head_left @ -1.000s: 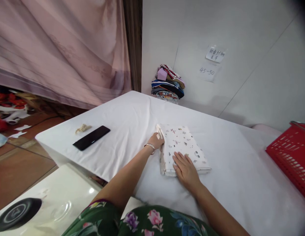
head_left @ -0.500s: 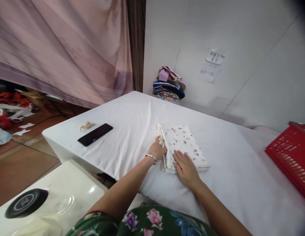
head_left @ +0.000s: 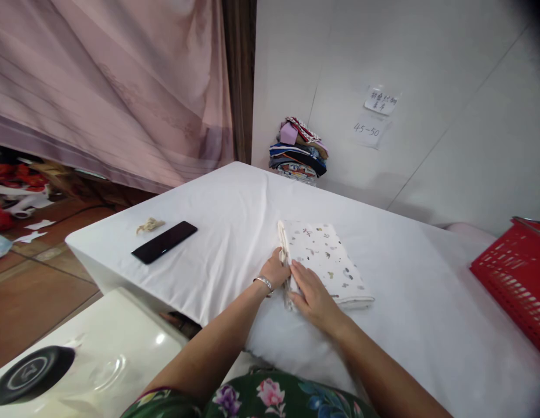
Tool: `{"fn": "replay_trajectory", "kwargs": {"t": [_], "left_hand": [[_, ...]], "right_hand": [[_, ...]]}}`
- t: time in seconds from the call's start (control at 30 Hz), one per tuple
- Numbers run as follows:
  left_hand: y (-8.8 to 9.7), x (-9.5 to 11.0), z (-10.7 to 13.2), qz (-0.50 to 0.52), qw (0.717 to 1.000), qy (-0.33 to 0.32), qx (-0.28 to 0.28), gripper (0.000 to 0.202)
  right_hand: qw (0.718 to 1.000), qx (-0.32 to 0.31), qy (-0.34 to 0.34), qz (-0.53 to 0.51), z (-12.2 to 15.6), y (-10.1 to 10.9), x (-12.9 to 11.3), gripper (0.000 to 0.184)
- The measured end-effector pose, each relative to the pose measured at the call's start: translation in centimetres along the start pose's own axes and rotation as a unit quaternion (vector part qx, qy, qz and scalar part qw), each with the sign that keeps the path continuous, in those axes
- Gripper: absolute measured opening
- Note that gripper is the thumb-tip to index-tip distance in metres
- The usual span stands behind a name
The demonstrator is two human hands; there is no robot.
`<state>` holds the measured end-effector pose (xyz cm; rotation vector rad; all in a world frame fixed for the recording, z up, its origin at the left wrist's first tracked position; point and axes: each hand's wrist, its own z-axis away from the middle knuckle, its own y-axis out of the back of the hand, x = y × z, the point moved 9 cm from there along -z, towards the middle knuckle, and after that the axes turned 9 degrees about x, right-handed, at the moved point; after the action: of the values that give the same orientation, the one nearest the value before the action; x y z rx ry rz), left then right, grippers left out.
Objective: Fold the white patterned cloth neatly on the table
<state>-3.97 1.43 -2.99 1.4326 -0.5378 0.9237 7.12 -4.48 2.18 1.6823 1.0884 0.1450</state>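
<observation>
A folded white cloth with small printed figures lies in the middle of the white-covered table. My left hand, a bracelet on its wrist, presses against the cloth's left folded edge with the fingers curled onto it. My right hand rests flat on the near left corner of the cloth, fingers stretched out and together. The two hands almost touch each other.
A black phone and a small beige scrap lie at the table's left. A stack of folded clothes stands by the wall. A red basket is at the right edge. A white appliance stands near left.
My right hand slid left across the cloth to its near left corner. My left hand moved down the cloth's left edge toward me.
</observation>
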Motion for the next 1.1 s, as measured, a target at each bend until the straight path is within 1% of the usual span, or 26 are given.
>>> {"fn": "replay_trajectory", "kwargs": {"t": [0.07, 0.1, 0.17, 0.23, 0.3, 0.37, 0.4, 0.43, 0.5, 0.57, 0.63, 0.8, 0.93, 1.0, 1.03, 1.1], "left_hand": [[0.0, -0.1, -0.2, 0.000, 1.000, 0.000, 0.001, 0.071], [0.0, -0.1, -0.3, 0.004, 1.000, -0.001, -0.001, 0.070], [-0.1, -0.2, -0.4, 0.018, 1.000, -0.005, -0.011, 0.069], [-0.2, -0.2, -0.5, 0.025, 0.999, -0.004, -0.020, 0.068], [-0.2, -0.2, -0.6, 0.019, 1.000, -0.005, -0.022, 0.068], [-0.2, 0.0, -0.6, 0.010, 1.000, -0.012, -0.021, 0.067], [-0.2, 0.1, -0.6, 0.006, 1.000, -0.015, -0.022, 0.066], [-0.2, 0.2, -0.6, 0.003, 1.000, -0.018, -0.022, 0.066], [-0.3, 0.3, -0.7, -0.003, 1.000, -0.021, -0.021, 0.064], [-0.3, 0.4, -0.7, -0.006, 0.999, -0.026, -0.019, 0.063], [-0.3, 0.4, -0.7, -0.005, 0.999, -0.030, -0.017, 0.063], [-0.2, 0.5, -0.4, 0.005, 0.999, -0.021, -0.027, 0.065], [-0.2, 0.5, -0.3, 0.006, 0.999, -0.017, -0.031, 0.065], [-0.2, 0.4, -0.4, 0.007, 0.999, -0.012, -0.030, 0.065], [-0.2, 0.3, -0.4, 0.008, 1.000, -0.011, -0.028, 0.065], [-0.3, 0.1, -0.5, 0.009, 1.000, -0.008, -0.027, 0.065]], "right_hand": [[1.000, -0.009, -0.014, 0.002, 0.4, -0.7, 0.0, 0.060], [1.000, -0.008, -0.023, -0.002, 0.7, -0.6, 0.0, 0.061], [0.999, 0.000, -0.040, -0.017, 1.3, 0.1, 0.5, 0.062], [0.998, 0.025, -0.053, -0.013, 1.8, 1.7, 1.7, 0.060], [0.993, 0.082, -0.078, 0.029, 2.1, 4.1, 4.3, 0.051], [0.976, 0.152, -0.127, 0.092, 2.5, 6.7, 7.9, 0.040], [0.965, 0.172, -0.161, 0.120, 2.7, 7.7, 9.9, 0.038], [0.955, 0.177, -0.192, 0.143, 2.9, 8.3, 11.7, 0.038], [0.942, 0.156, -0.242, 0.172, 2.9, 8.5, 14.6, 0.041], [0.936, 0.122, -0.270, 0.189, 2.6, 8.0, 16.2, 0.043], [0.932, 0.102, -0.283, 0.203, 2.3, 7.5, 16.9, 0.042], [0.929, 0.112, -0.290, 0.202, 2.3, 7.3, 17.9, 0.032], [0.928, 0.101, -0.303, 0.191, 2.8, 7.3, 18.9, 0.028], [0.928, 0.101, -0.295, 0.205, 2.7, 7.6, 18.5, 0.028], [0.928, 0.108, -0.284, 0.215, 2.4, 7.8, 17.9, 0.029], [0.935, 0.124, -0.247, 0.221, 1.2, 8.3, 15.7, 0.035]]}}
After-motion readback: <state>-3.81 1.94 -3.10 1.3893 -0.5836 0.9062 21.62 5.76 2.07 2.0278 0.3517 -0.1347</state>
